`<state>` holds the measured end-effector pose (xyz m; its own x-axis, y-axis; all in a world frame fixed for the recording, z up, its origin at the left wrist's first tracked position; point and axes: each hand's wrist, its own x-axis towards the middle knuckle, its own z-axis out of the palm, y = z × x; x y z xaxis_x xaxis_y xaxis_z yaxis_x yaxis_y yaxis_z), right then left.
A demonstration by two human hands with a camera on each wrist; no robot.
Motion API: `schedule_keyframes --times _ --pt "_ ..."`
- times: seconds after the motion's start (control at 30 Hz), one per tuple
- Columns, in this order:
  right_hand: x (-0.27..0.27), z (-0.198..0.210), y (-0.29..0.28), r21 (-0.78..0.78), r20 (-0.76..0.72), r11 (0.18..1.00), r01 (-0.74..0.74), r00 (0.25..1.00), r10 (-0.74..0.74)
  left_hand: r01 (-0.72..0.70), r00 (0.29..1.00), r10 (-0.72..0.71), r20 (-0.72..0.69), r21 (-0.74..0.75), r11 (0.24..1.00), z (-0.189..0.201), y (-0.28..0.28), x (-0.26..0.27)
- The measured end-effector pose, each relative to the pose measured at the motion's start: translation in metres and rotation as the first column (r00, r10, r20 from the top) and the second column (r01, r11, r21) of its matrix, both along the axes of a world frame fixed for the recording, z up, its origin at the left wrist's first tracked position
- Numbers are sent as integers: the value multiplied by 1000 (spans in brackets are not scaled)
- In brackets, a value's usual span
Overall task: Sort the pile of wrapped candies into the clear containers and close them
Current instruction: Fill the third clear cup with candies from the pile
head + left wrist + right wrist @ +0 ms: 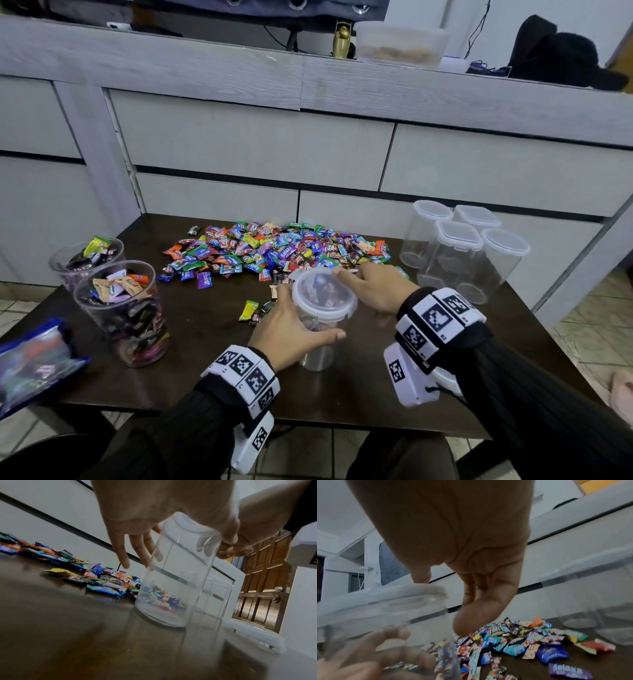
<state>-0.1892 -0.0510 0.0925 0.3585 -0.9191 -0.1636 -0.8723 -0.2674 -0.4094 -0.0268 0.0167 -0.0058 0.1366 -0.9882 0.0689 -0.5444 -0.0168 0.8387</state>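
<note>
Lidded clear container (320, 315) upright between both grips: left hand (287, 334) wrapped round its wall, right hand (375, 291) loose-fingered at its lid.

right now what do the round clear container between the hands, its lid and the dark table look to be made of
Round clear container: likely hard clear plastic, possibly glass; the candies behind show through its glossy wall.
Cloudy white lid: seemingly softer frosted plastic, with a moulded rim and small tabs.
Dark brown table: apparently wood or wood-look laminate with a semi-gloss finish, showing soft reflections.
</note>
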Motion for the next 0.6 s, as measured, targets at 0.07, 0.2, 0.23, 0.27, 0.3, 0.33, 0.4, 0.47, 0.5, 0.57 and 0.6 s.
schedule_keyframes --times 0.07,0.2,0.23,0.27,0.3,0.33,0.4,0.47,0.5,0.57,0.6 --pt "-2 -5 4 96 86 995 3 996 -11 5 1000 -5 24 9 1000 2 1 0" --pt "-2 -6 -1 111 231 994 -14 973 -12 117 984 -112 135 -31 993 7 1 8" --pt "-3 -4 -3 107 231 994 -9 973 -16 106 983 -96 156 -57 993 8 1 10" --pt "-3 -3 -5 110 233 994 3 972 -29 80 984 -66 165 -81 993 9 1 11" --pt "-3 -3 -7 118 231 993 15 972 -42 64 987 -49 151 -100 993 10 0 12" --pt "-2 -3 -7 127 224 992 22 973 -50 70 993 -58 105 -119 990 12 -1 11" --pt "0 -6 -6 130 196 991 33 979 -58 120 991 -128 -46 -151 981 14 -6 7" --pt "3 -10 -5 105 178 994 40 982 -59 166 963 -195 -184 -159 973 13 -9 2" --pt "4 -12 -5 91 179 995 35 983 -51 179 949 -213 -234 -157 971 11 -10 -1" --pt "4 -14 -6 92 197 996 12 980 -30 171 935 -208 -287 -150 974 5 -11 -6" --pt "3 -15 -7 103 209 995 0 978 -22 165 932 -203 -299 -148 975 3 -12 -8"
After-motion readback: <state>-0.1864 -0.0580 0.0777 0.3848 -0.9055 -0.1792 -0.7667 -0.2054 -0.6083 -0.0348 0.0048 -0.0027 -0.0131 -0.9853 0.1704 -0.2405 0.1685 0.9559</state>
